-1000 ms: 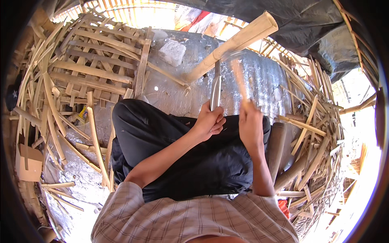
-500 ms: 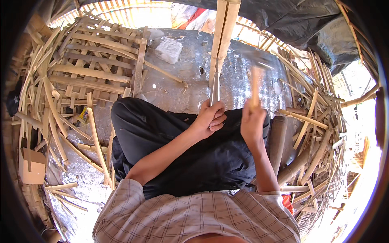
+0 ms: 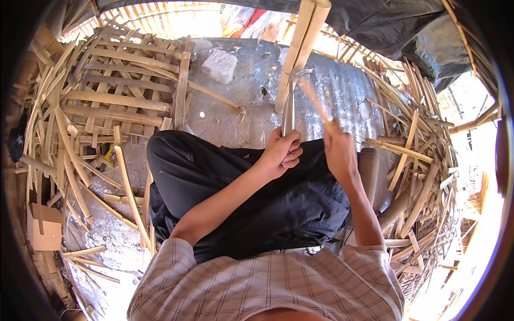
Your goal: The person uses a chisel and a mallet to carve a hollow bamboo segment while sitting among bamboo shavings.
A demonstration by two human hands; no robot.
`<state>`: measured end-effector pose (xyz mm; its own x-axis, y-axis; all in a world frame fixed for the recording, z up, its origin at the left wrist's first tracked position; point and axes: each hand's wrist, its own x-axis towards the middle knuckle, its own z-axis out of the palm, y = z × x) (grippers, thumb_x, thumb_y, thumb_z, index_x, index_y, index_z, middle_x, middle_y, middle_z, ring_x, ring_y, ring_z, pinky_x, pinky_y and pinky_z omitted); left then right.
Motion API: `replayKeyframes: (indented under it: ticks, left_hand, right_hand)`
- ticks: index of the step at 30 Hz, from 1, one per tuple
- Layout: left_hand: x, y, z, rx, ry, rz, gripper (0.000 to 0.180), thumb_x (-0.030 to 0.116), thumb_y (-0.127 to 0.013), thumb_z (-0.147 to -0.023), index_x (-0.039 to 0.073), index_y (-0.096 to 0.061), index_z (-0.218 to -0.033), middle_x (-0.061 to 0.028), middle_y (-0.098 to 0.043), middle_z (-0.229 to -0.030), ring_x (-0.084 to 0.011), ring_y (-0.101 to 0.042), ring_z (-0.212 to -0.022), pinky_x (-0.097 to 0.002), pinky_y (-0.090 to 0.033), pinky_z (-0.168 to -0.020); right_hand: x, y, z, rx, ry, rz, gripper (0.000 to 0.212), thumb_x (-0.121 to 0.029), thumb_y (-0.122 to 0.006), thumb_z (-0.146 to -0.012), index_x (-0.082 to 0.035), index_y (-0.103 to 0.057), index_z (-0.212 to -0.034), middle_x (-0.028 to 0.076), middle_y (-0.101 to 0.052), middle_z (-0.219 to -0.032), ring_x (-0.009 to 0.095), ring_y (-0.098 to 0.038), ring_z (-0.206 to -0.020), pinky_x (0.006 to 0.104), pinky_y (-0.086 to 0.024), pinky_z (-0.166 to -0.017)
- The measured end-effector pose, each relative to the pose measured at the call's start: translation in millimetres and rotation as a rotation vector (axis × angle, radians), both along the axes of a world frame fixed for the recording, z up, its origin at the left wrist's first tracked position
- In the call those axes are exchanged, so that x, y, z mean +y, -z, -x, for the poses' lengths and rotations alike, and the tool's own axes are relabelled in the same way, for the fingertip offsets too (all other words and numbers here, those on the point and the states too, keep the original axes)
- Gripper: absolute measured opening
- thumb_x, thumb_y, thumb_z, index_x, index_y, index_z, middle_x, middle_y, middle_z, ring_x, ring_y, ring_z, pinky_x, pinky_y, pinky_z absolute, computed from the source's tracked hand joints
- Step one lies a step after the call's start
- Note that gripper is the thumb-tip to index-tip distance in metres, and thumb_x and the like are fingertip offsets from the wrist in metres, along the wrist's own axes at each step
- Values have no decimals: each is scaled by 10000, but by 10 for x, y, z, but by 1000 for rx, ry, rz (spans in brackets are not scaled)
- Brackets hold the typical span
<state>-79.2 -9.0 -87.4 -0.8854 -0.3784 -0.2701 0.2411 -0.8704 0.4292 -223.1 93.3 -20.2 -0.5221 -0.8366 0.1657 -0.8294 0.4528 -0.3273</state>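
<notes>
My left hand (image 3: 282, 153) is closed in front of my crossed legs around the near end of a long steel knife (image 3: 288, 111). Its far end meets the lower part of an upright bamboo pole (image 3: 301, 45), which has a dark split along its length. A hammer (image 3: 317, 101) with a pale wooden handle is gripped in my right hand (image 3: 341, 151). The hammer is smeared by motion, its head close to the knife's far end at the pole; whether the two touch I cannot tell.
A woven bamboo lattice (image 3: 123, 96) and loose strips lie to the left, with a cardboard box (image 3: 45, 227) beyond. A white stone block (image 3: 220, 66) rests on the grey sheet (image 3: 241, 125). More split bamboo (image 3: 420, 160) is heaped on the right. Black plastic (image 3: 375, 35) hangs at the far right.
The hammer has swung leftward, its head coming near the knife and pole. The bamboo pole's top has shifted slightly right, and my left hand has moved slightly right with the knife.
</notes>
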Motion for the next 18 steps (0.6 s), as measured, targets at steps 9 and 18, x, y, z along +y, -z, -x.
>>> replayKeyframes:
  ticks: [9, 18]
  left_hand:
    - [-31, 28, 82, 16, -38, -2, 236, 104, -577, -956, 113, -412, -787, 39, -404, -613, -41, -314, -398, -234, -216, -321]
    - [4, 101, 121, -38, 10, 56, 225, 103, -566, -951, 110, -406, -793, 38, -406, -597, -42, -312, -376, -229, -225, -318]
  right_hand:
    - [-57, -724, -195, -39, 78, 429, 253, -199, -575, -1041, 32, -543, -941, 185, -505, -591, 248, -426, -467, 418, -360, -467]
    - [-52, -22, -31, 29, -212, 57, 226, -176, -573, -1028, 35, -540, -952, 298, -554, -676, 481, -561, -601, 491, -422, -515]
